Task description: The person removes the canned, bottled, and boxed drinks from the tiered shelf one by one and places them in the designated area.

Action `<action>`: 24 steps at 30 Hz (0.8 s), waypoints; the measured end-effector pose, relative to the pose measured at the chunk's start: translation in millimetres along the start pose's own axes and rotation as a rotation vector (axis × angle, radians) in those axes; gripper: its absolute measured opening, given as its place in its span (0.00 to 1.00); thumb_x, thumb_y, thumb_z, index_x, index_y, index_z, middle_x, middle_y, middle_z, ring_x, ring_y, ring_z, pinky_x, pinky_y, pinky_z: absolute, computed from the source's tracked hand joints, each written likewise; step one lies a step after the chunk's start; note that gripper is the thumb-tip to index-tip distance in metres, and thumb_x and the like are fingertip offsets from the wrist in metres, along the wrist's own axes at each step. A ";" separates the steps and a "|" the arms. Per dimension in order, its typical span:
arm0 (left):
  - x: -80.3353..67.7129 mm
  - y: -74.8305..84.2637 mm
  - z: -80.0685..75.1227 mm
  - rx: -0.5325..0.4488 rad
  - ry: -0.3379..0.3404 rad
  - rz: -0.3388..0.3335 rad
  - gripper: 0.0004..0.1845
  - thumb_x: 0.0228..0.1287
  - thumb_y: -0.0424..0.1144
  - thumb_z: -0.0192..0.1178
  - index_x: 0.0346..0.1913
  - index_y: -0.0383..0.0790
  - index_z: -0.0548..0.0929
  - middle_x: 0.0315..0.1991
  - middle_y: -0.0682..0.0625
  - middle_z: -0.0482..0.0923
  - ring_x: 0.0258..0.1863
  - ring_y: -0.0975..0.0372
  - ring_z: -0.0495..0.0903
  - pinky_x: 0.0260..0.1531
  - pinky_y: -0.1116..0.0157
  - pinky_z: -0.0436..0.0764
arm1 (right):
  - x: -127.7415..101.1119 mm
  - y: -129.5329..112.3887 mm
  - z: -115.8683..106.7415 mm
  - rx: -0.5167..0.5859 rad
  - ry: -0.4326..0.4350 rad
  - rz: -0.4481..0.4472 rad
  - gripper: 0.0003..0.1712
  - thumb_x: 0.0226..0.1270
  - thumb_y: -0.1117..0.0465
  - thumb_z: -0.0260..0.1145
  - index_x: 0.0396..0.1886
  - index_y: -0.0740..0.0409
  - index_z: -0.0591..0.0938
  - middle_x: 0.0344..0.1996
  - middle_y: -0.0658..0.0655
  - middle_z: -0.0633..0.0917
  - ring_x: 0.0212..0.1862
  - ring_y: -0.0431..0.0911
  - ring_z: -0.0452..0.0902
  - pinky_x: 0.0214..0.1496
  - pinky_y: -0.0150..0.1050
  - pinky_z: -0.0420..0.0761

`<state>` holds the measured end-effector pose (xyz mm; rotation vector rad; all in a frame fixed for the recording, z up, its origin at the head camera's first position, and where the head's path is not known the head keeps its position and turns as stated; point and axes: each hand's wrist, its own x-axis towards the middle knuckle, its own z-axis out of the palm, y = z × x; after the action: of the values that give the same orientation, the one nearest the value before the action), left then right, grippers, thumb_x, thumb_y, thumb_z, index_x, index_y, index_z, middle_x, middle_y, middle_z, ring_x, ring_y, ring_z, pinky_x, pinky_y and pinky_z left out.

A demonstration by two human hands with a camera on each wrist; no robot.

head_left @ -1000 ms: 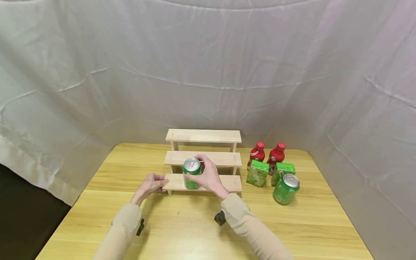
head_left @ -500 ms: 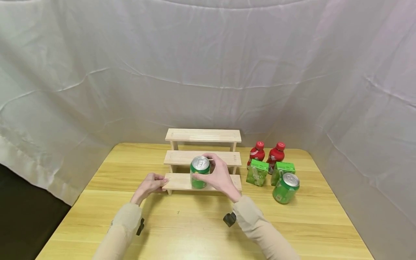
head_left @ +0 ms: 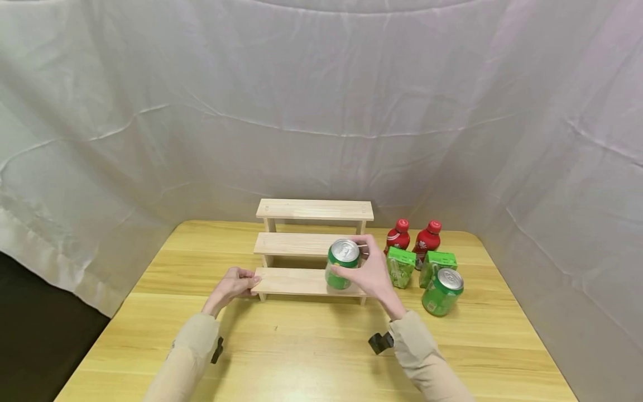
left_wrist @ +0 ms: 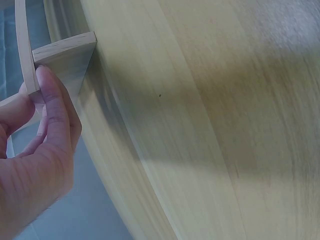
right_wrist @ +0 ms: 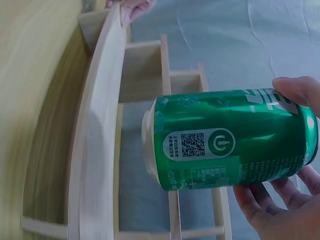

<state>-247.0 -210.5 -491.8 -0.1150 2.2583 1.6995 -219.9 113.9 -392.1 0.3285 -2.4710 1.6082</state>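
Observation:
A three-step wooden shelf (head_left: pixel 296 244) stands at the back middle of the table. My right hand (head_left: pixel 369 271) grips a green soda can (head_left: pixel 341 264) upright just above the right part of the lowest step (head_left: pixel 291 282). In the right wrist view the green soda can (right_wrist: pixel 230 137) hangs clear of the lowest step (right_wrist: pixel 97 150), held by my fingers (right_wrist: pixel 295 92). My left hand (head_left: pixel 232 286) pinches the left end of that step; the left wrist view shows its fingers (left_wrist: pixel 52 107) on the board's end (left_wrist: pixel 65 47).
Right of the shelf stand two red bottles (head_left: pixel 412 239), two green drink cartons (head_left: pixel 419 267) and a second green can (head_left: pixel 442 292). White cloth hangs behind and to both sides. The wooden table (head_left: pixel 301 346) reaches toward me.
My right hand has carried the green can rightward along the lowest step, from its left part to its right part. The left hand has stayed on the step's end.

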 end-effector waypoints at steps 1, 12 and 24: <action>-0.3 0.0 0.0 0.002 0.002 -0.001 0.18 0.61 0.31 0.53 0.46 0.16 0.69 0.31 0.40 0.79 0.26 0.63 0.80 0.37 0.61 0.85 | 0.0 4.0 -3.1 -0.005 0.019 0.000 0.38 0.35 0.57 0.77 0.49 0.54 0.70 0.42 0.54 0.76 0.42 0.46 0.72 0.44 0.35 0.78; -0.6 -1.0 0.7 0.001 0.006 -0.021 0.19 0.61 0.31 0.53 0.48 0.17 0.69 0.32 0.39 0.78 0.27 0.62 0.80 0.37 0.63 0.85 | -3.8 42.5 -41.1 0.002 0.146 0.007 0.41 0.34 0.56 0.78 0.50 0.55 0.67 0.43 0.53 0.73 0.44 0.41 0.67 0.41 0.26 0.75; 0.6 -1.7 0.3 0.000 0.005 -0.007 0.19 0.61 0.31 0.53 0.47 0.16 0.69 0.32 0.40 0.77 0.27 0.62 0.80 0.36 0.65 0.85 | -16.2 70.6 -70.2 -0.065 0.226 0.127 0.42 0.36 0.53 0.77 0.52 0.52 0.65 0.46 0.50 0.72 0.46 0.38 0.66 0.42 0.23 0.70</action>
<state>-247.0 -210.7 -493.6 -0.1269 2.2591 1.6976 -222.1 207.3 -430.0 -0.0198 -2.4049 1.5126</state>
